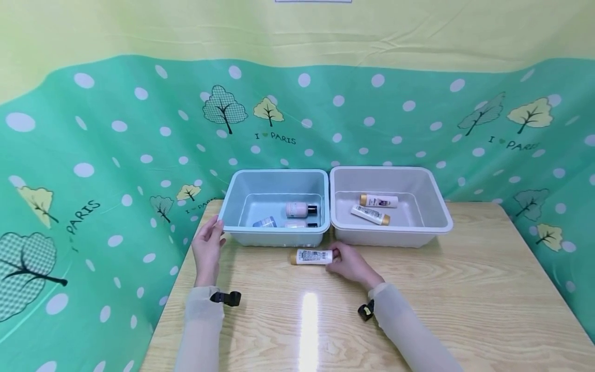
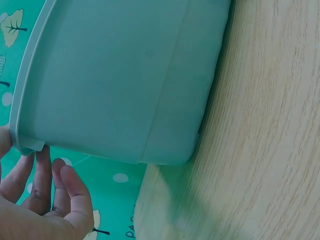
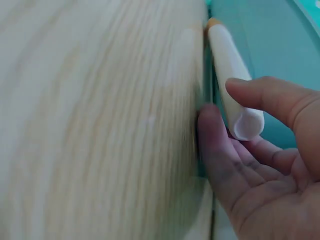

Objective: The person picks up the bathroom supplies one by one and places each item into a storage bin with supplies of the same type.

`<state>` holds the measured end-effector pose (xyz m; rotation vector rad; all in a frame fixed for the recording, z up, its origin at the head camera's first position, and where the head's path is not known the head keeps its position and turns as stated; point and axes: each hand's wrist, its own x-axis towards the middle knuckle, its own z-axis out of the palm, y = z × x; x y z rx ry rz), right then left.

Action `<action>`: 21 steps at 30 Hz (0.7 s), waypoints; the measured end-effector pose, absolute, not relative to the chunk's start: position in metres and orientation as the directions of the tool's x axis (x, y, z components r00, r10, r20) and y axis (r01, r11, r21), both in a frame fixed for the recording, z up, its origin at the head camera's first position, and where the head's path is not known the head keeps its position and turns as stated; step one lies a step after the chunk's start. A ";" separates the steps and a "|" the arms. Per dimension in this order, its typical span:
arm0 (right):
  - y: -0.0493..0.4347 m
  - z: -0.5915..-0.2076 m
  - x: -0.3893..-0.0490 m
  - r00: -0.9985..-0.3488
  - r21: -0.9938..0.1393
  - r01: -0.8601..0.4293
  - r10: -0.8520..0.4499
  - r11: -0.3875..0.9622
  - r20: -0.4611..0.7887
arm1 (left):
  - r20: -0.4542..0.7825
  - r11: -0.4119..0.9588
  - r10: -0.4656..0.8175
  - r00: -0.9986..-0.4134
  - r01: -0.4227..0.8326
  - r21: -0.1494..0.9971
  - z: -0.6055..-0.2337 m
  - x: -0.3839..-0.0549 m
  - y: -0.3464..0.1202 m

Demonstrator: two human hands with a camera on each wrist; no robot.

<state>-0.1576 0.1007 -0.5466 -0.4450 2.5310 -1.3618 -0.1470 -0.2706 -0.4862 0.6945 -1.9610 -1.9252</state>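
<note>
My right hand (image 1: 349,263) pinches the bottom end of a small white bottle with a gold cap (image 1: 314,257), just in front of the two bins. In the right wrist view the thumb lies on top of the white bottle (image 3: 231,65), the fingers beneath, and its cap points away. My left hand (image 1: 207,247) grips the front left corner of the light blue bin (image 1: 274,237). In the left wrist view its fingers (image 2: 42,180) curl under the rim. Inside that bin lie two pink bottles with black caps (image 1: 296,209) and a blue item (image 1: 265,222).
A light grey bin (image 1: 390,236) stands right beside the blue one, holding two white gold-capped bottles (image 1: 378,200). Both bins stand at the back of the wooden table (image 1: 483,289), against a green patterned curtain (image 1: 325,113).
</note>
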 end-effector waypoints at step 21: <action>0.111 -0.543 -0.143 -0.880 -0.962 0.267 -0.421 -0.057 -0.219 | -0.136 -0.026 -0.538 -0.832 -0.145 0.989 -0.482 -0.147 -0.270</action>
